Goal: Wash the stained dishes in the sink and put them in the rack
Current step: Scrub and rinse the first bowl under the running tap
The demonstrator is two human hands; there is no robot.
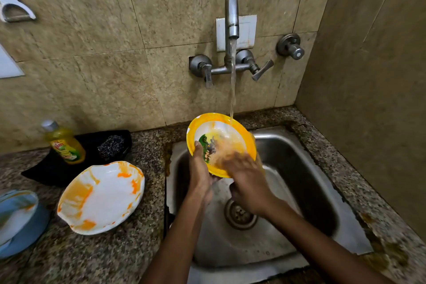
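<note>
The left hand (200,169) holds the bowl (220,144) by its near left rim, with the thumb hooked over the edge and the fingers under it. The bowl is tipped up so its inside faces the person. The right hand (245,174) lies on the inside of the bowl near its low edge. It looks blurry, so I think it is rubbing. I cannot tell if its fingers are flat or bent, and I see no scrubber in it. Both arms reach in from the near side, the left one straight up the left side of the sink (299,191), the right one slanting in from the near right corner.

The bowl is yellow with a white middle and a picture in it. It is up in the air over the back left part of the sink, and water (232,90) from the tap (231,14) falls right into it. So the step now seems to be rinsing and rubbing this bowl.

Next it needs turning, so the water gets to the back too. Then it goes to the rack, which I cannot see here.

On the tabletop (147,145) left of the sink a white plate (101,198) with orange stains waits. A blue plate (20,223) sits at the left edge. Behind them stand a soap bottle (62,143) and a scrubber (110,146).
</note>
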